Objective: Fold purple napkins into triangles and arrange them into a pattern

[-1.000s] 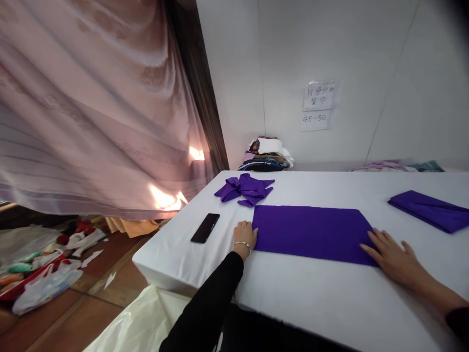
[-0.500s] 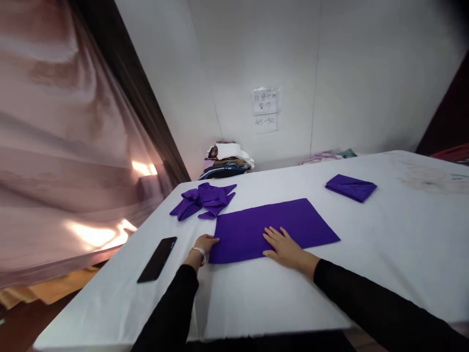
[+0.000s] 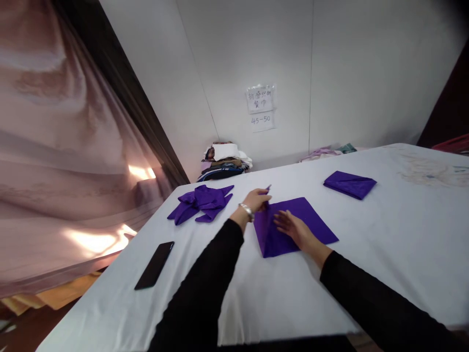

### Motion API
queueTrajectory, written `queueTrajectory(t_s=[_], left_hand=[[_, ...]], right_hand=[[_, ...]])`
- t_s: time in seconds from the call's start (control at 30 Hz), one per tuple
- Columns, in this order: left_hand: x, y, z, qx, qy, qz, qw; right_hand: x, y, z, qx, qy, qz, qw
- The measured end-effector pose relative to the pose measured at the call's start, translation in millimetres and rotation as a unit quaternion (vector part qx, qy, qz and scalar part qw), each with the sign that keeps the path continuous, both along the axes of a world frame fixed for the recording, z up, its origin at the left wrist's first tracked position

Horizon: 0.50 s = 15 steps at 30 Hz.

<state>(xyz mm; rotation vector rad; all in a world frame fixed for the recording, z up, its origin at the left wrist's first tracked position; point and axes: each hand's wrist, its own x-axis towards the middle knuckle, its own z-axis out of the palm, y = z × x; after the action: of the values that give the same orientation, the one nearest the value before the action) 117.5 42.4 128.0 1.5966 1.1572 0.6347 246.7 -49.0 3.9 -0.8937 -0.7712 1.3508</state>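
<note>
On the white-covered table lies a purple cloth napkin (image 3: 308,220), its left part lifted and folding over toward the right. My left hand (image 3: 256,199), with a silvery bracelet at the wrist, pinches the raised edge of this napkin. Just right of it, my right hand (image 3: 295,229) is open over the napkin with fingers bent a little; whether it touches the cloth is hard to see. Off to the left sits a purple napkin folded into a shape with pointed ends (image 3: 205,201). A flat folded purple napkin (image 3: 350,185) rests at the back right.
A black phone (image 3: 154,265) lies near the table's left side. Behind the far edge stands a stack of folded cloths (image 3: 225,161), with pinkish cloth (image 3: 320,153) farther right. Handwritten paper signs (image 3: 261,106) hang on the wall. A pink curtain (image 3: 66,146) covers the left.
My left hand has moved right and away from me, carrying the napkin's left end up and over. My right hand has shifted slightly right, its fingers lifting from flat to bent.
</note>
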Motion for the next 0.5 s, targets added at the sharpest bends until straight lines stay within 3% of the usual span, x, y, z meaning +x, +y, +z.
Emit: queueTrajectory(t_s=[0.13, 0.23, 0.33, 0.43, 0.5], left_hand=[[76.9, -25.4, -40.0, 0.03, -0.034, -0.019, 0.999], [97.2, -44.8, -75.1, 0.044, -0.048, -0.052, 0.996], [78.8, -51.7, -97.9, 0.132, -0.039, -0.081, 0.987], [36.7, -48.1, -105.8, 0.24, 0.016, -0.062, 0.969], [8.0, -45.3, -108.7, 0.291, 0.056, -0.028, 0.955]], right_hand=[[42.5, 3.0, 4.6, -0.03, 0.104, -0.003, 0.994], [65.7, 2.7, 5.0, -0.069, 0.103, -0.011, 0.992], [76.0, 3.4, 2.9, -0.108, 0.083, 0.002, 0.991], [76.2, 6.0, -2.0, -0.15, 0.055, 0.021, 0.987], [73.3, 8.4, -5.9, -0.182, 0.027, -0.019, 0.983]])
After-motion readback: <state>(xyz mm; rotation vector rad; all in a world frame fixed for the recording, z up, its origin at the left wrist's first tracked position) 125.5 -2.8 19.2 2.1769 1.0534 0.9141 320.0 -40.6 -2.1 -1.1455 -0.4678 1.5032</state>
